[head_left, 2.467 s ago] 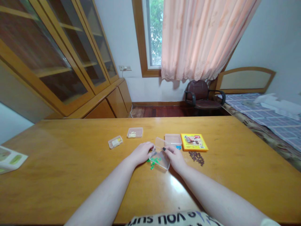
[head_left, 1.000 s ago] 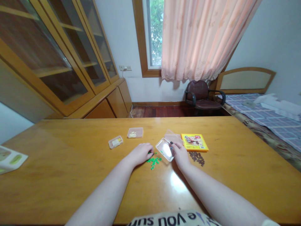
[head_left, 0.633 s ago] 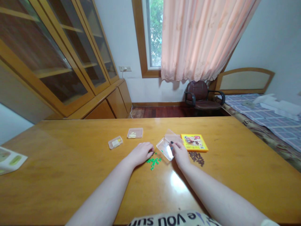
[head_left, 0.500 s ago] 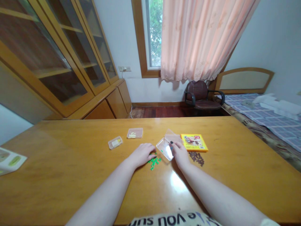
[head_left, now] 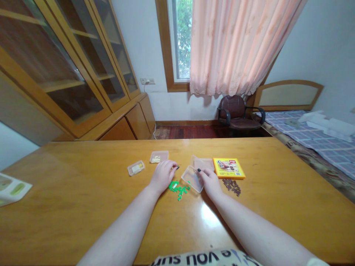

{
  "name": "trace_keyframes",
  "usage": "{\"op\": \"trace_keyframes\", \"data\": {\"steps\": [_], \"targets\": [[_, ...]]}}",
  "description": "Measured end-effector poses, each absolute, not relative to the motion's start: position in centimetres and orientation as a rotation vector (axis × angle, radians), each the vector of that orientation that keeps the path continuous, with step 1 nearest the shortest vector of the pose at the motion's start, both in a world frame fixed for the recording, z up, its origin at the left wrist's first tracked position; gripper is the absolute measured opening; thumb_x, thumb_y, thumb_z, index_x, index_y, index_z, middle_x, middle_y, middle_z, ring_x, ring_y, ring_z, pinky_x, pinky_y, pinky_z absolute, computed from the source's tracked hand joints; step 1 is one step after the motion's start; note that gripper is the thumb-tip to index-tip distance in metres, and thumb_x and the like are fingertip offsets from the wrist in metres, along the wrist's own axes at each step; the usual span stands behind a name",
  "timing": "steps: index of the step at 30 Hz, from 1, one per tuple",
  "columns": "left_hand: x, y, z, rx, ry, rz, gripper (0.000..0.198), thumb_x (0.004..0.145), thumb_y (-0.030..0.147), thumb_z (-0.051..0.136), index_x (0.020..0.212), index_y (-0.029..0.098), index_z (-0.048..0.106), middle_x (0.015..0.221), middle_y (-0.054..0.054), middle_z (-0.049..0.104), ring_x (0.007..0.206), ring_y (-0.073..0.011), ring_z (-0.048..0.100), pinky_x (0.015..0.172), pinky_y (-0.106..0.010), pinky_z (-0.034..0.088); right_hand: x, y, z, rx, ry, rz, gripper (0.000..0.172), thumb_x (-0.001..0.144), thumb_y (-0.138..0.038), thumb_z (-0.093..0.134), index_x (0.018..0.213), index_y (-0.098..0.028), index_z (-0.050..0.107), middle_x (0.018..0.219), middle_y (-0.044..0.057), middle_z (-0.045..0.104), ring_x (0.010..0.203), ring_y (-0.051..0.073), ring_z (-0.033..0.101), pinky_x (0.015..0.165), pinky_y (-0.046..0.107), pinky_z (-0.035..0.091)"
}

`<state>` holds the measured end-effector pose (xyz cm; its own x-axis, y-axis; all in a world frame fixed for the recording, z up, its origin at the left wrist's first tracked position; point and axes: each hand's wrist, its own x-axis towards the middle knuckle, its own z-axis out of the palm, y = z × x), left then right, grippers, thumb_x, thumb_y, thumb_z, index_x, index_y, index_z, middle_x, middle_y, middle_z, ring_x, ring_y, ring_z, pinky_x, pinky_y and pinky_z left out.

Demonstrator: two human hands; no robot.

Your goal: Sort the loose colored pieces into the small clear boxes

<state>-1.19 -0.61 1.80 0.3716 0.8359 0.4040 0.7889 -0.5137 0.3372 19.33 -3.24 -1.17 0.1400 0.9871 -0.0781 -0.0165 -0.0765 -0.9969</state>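
Observation:
My right hand [head_left: 212,183] grips a clear plastic box [head_left: 192,179] by its right side and holds it tilted above the table. One or two green bits show inside the box. My left hand [head_left: 164,176] is raised a little to the left of the box, thumb and fingers pinched together; whatever is between the fingertips is too small to make out. Below it, a loose pile of small green pieces [head_left: 181,190] lies on the tabletop. Behind the tilted box, another clear container [head_left: 205,163] rests on the table.
A yellow box [head_left: 229,168] lies right of my right hand, with a pile of small brown pieces [head_left: 232,187] in front. Two small clear trays stand at back left: one tray [head_left: 164,155] with cream pieces, one tray [head_left: 132,171] with pale and yellow pieces. A white object [head_left: 13,189] sits far left.
My left hand has lifted away from the green pile, up and slightly left, uncovering more pieces. The clear box in my right hand has shifted slightly left and changed its tilt.

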Motion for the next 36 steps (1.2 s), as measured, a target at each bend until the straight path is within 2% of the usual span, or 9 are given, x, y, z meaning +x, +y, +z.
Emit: {"op": "trace_keyframes", "data": {"steps": [6,12,14,16,18,21,26,30,36], "targets": [[-0.3,-2.3,2.6,2.694,1.163,0.815,0.036,0.084,0.035,0.050,0.115,0.019,0.050,0.117,-0.008,0.055,0.108,-0.0199,0.048,0.093,-0.037,0.037,19.2,-3.1,-1.4,-1.267,-1.003,1.209,0.023,0.067,-0.039,0.059,0.064,-0.017,0.061,0.055,-0.001,0.053,0.053,0.013,0.044,0.052,0.025,0.032],[0.4,-3.6,4.4,2.782,0.911,0.405,0.025,0.089,0.028,0.038,0.093,0.022,0.062,0.091,-0.003,0.066,0.088,-0.0159,0.057,0.084,-0.033,0.039,19.4,-2.7,-1.3,-1.222,-0.808,1.184,0.019,0.065,-0.037,0.060,0.065,-0.018,0.062,0.061,0.000,0.056,0.058,0.014,0.046,0.054,0.025,0.034],[1.1,-4.4,4.4,2.768,0.865,0.259,0.024,0.087,0.033,0.042,0.099,0.024,0.061,0.100,-0.003,0.065,0.094,-0.0170,0.056,0.087,-0.032,0.039,19.4,-2.6,-1.4,-1.222,-0.782,1.171,0.019,0.065,-0.037,0.060,0.067,-0.018,0.062,0.061,0.000,0.056,0.058,0.014,0.047,0.053,0.025,0.034],[2.1,-5.7,3.7,2.748,0.891,0.133,0.042,0.081,0.045,0.049,0.117,0.024,0.053,0.122,-0.006,0.055,0.113,-0.0219,0.048,0.096,-0.036,0.034,19.4,-2.6,-1.5,-1.224,-0.762,1.176,0.020,0.065,-0.038,0.060,0.067,-0.018,0.062,0.059,0.000,0.055,0.055,0.014,0.046,0.051,0.025,0.032],[3.2,-7.1,2.6,2.698,1.069,-0.033,0.072,0.075,0.057,0.050,0.132,0.015,0.038,0.138,-0.015,0.038,0.127,-0.0294,0.032,0.105,-0.044,0.023,19.4,-2.6,-1.6,-1.219,-0.744,1.197,0.021,0.065,-0.039,0.060,0.069,-0.019,0.062,0.058,0.000,0.056,0.054,0.014,0.046,0.049,0.025,0.032],[4.5,-8.5,0.7,2.592,1.211,-0.292,0.089,0.074,0.066,0.041,0.137,0.006,0.026,0.144,-0.019,0.020,0.134,-0.0336,0.015,0.108,-0.050,0.012,19.5,-2.7,-1.6,-1.210,-0.727,1.221,0.021,0.065,-0.039,0.061,0.070,-0.018,0.063,0.061,0.001,0.058,0.055,0.014,0.047,0.049,0.025,0.031],[4.3,-7.6,-0.9,2.490,1.510,-0.335,0.090,0.077,0.067,0.031,0.139,0.003,0.019,0.146,-0.018,0.010,0.136,-0.0316,0.004,0.109,-0.051,0.004,19.5,-2.7,-1.7,-1.230,-0.778,1.190,0.024,0.066,-0.041,0.059,0.069,-0.018,0.062,0.060,0.001,0.056,0.053,0.013,0.045,0.048,0.025,0.030],[3.6,-6.3,-1.3,2.352,1.853,-0.261,0.087,0.076,0.065,0.035,0.139,0.006,0.022,0.146,-0.019,0.007,0.135,-0.0364,-0.001,0.103,-0.063,-0.002,19.5,-2.8,-1.7,-1.235,-0.793,1.196,0.025,0.067,-0.043,0.059,0.068,-0.018,0.061,0.058,0.000,0.054,0.051,0.013,0.043,0.048,0.025,0.030],[3.4,-4.9,-2.4,2.247,2.028,-0.104,0.078,0.078,0.058,0.038,0.138,0.009,0.025,0.146,-0.021,0.011,0.133,-0.0417,0.004,0.095,-0.072,0.005,19.4,-2.9,-1.3,-1.262,-0.804,1.189,0.026,0.066,-0.044,0.058,0.069,-0.019,0.061,0.057,0.000,0.055,0.050,0.014,0.044,0.047,0.026,0.030]]}}
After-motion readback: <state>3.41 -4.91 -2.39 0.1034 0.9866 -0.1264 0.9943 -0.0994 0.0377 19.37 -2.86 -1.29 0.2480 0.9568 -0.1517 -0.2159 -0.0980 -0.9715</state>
